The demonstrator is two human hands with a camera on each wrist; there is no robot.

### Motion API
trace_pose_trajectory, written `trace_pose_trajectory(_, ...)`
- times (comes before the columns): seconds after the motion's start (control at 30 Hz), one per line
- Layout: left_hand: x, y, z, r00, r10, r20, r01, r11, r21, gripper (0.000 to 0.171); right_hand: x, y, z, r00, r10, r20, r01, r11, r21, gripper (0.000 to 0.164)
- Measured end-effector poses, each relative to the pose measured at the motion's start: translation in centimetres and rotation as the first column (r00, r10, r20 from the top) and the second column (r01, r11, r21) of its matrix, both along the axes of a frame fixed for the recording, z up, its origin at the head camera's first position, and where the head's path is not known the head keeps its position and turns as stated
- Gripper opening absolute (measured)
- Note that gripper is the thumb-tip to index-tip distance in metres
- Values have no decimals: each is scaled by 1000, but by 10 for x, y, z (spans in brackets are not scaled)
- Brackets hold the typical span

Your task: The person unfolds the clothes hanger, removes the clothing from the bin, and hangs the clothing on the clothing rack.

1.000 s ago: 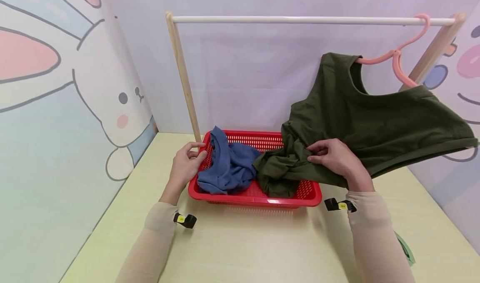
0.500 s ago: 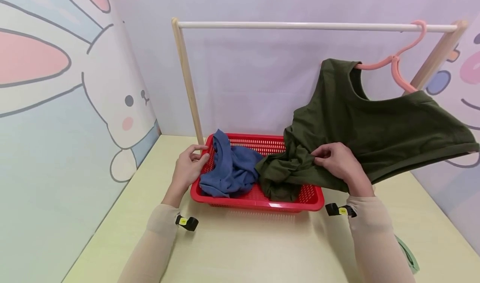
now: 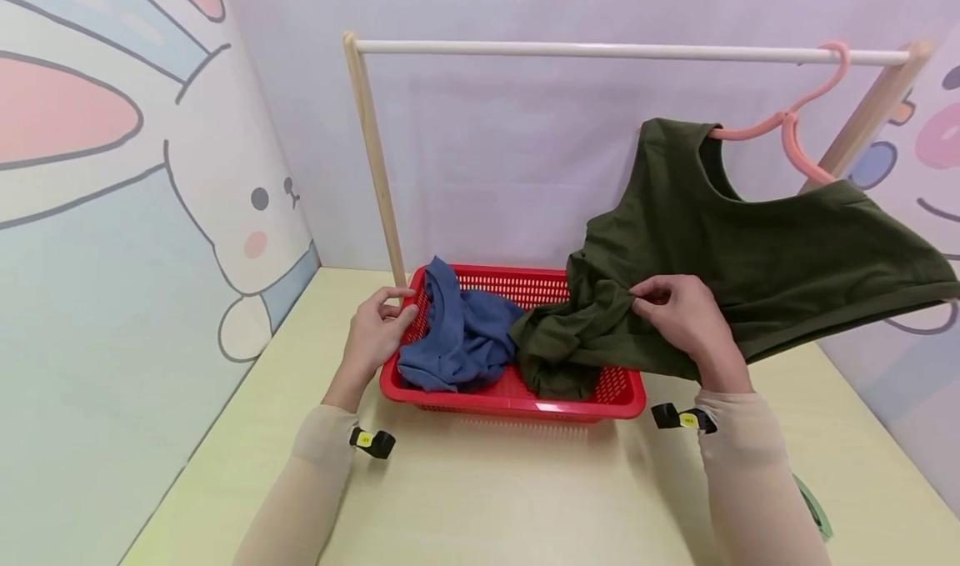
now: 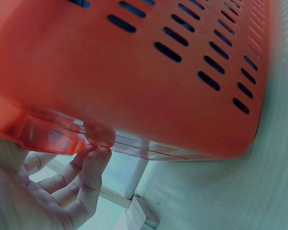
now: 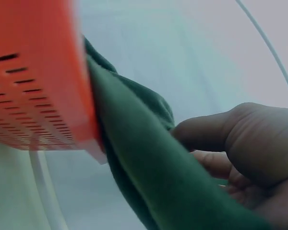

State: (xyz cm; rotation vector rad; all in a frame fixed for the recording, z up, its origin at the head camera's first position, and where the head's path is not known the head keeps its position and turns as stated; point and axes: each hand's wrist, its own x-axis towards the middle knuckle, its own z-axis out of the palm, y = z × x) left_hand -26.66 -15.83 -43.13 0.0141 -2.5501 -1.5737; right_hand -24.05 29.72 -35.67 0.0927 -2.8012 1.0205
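My left hand point(image 3: 379, 326) grips the left rim of a red plastic basket point(image 3: 510, 402); in the left wrist view its fingers point(image 4: 89, 177) curl under the rim. A crumpled blue garment point(image 3: 465, 333) lies in the basket's left half. My right hand point(image 3: 684, 316) pinches a fold of a dark green shirt point(image 3: 780, 249) over the basket's right end. The shirt's shoulders are on a pink hanger point(image 3: 802, 145), and its bunched lower part drops into the basket. In the right wrist view, the green cloth point(image 5: 144, 153) runs over the basket's edge beside my thumb.
The hanger hooks over the right end of a white rod point(image 3: 570, 49) on a wooden rack, whose left post point(image 3: 377, 166) stands behind the basket. A light green item point(image 3: 813, 508) lies on the table point(image 3: 480, 499) near my right forearm. Walls with cartoon drawings enclose the table.
My right hand has shifted slightly right and up, pulling the pinched fold of the shirt a little. My left hand stays on the basket rim. The head view has tilted slightly.
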Motion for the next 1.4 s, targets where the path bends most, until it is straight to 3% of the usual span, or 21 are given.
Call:
trace_pose_trajectory(0.27, -1, -1, -1, 1000, 6, 5, -6, 1000, -3, 38, 6, -1, 9, 991, -83, -109, 75, 994, -76, 21)
trace_pose_trajectory(0.5, -2, -1, 0, 1000, -2, 6, 2, 1000, 2, 38, 13, 5, 20, 961, -200, -189, 169, 971, -169, 31)
trace_pose_trajectory(0.8, -1, -4, 2, 1000, 3, 19, -3, 1000, 1, 39, 21, 22, 36, 909, -383, -164, 310, 885, -348, 35)
trace_pose_trajectory(1.03, 0, -7, 2, 1000, 4, 17, -4, 1000, -1, 40, 25, 29, 43, 867, -456, -200, 327, 824, -462, 29)
trace_pose_trajectory(1.27, 1, -7, 2, 1000, 0, 11, 0, 1000, 1, 39, 28, 38, 47, 826, -516, -227, 347, 784, -515, 24)
trace_pose_trajectory(1.4, 1, -7, 2, 1000, -9, -2, 9, 1000, 4, 38, 34, 44, 50, 806, -550, -217, 354, 743, -568, 19)
